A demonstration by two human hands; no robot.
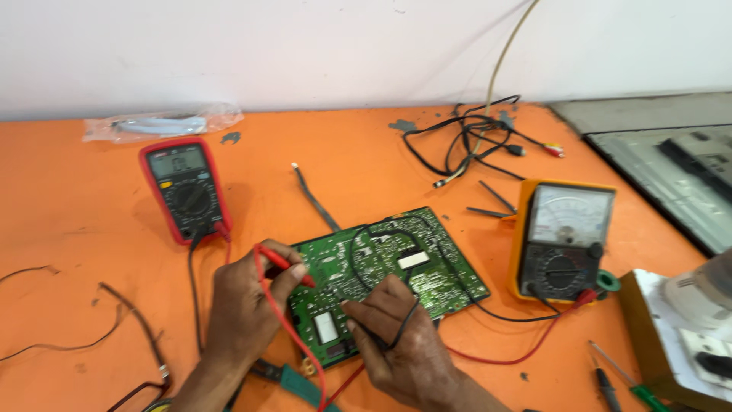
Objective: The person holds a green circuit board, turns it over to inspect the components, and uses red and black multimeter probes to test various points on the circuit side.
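Observation:
A green circuit board (427,263) lies solder side up on the orange table (91,252). My left hand (244,313) grips a red test probe (288,267), its tip on the board's left edge. My right hand (400,347) pinches a black test probe (374,336) against the board's near part, with the black lead looping over my fingers. A red digital multimeter (185,188) rests to the upper left, its red and black leads running toward my hands.
An orange analogue meter (563,238) stands to the right with its own leads. Tangled cables (473,141) lie at the back, a plastic bag (160,123) by the wall. Screwdrivers (618,381), a flat panel (671,164) and loose wires (114,328) surround the work area.

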